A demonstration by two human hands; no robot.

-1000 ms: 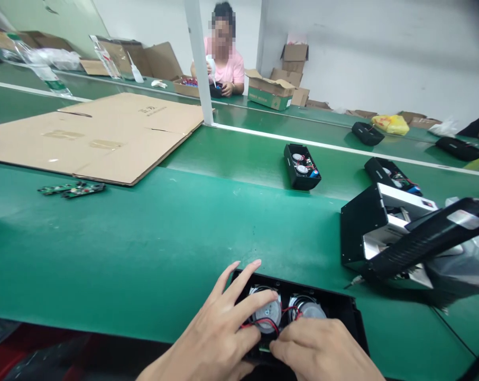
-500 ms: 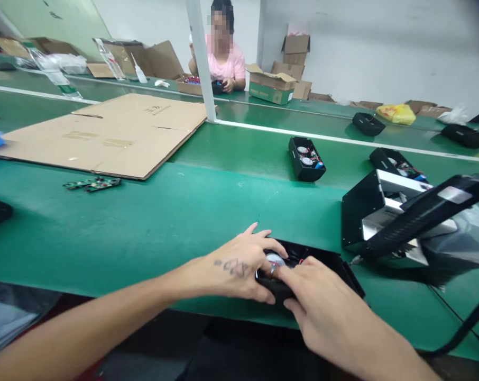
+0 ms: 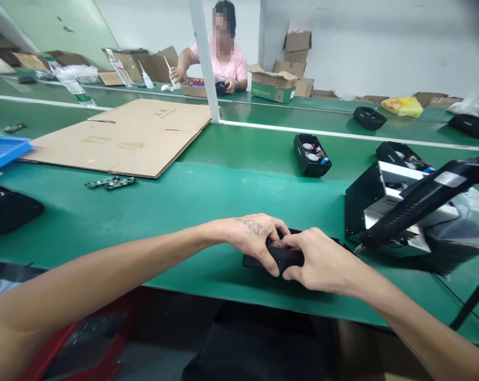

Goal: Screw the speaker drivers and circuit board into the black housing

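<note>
A black speaker housing [image 3: 285, 257] lies in front of me near the edge of the green bench, its inside mostly covered by my fingers. My left hand [image 3: 259, 238] grips its left part, thumb on the near wall and fingers reaching over into it. On the near wall beside it, my right hand [image 3: 319, 256] has its thumb outside and its fingertips inside. What the fingertips touch within the housing is hidden. Another open black housing [image 3: 313, 156], with round silver speakers and wires in it, sits farther back on the bench.
To the right stands a black and silver machine [image 3: 362, 206] with a black cylindrical tool [image 3: 422, 206] before it. Flat cardboard [image 3: 144, 137], green circuit boards [image 3: 110, 183] and a blue tray [image 3: 5, 151] are at left. Across the bench sits a person [image 3: 227, 66] holding a white bottle.
Both hands and the housing have shifted away from me, and my fingers now cover more of its inside. My view has turned slightly left. The person opposite has lowered a hand to a bottle.
</note>
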